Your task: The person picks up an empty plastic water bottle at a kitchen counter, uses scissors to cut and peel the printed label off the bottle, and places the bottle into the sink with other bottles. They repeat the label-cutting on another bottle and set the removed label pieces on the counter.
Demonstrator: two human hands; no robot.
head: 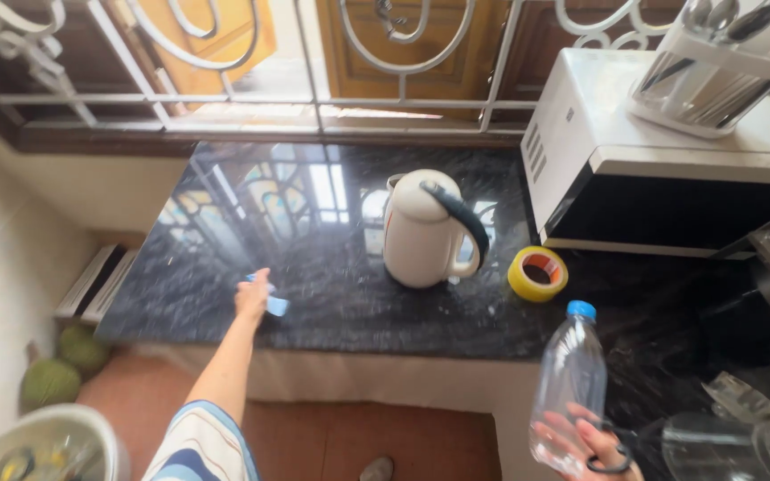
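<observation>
I see a small blue cloth (271,303) pressed flat on the dark marble tabletop (358,312), and an empty clear plastic bottle (569,392) with blue cap, upright, slightly tilted, off the tabletop's edge.

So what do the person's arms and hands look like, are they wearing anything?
The left arm is bare from the wrist up to a short, loose sleeve with wide stripes in cream, light blue and dark blue plus a thin orange edge. The left hand has no glove or ring that I can see. The right hand is bare too, with a thin dark band looped near the wrist. There is no watch in view.
</observation>
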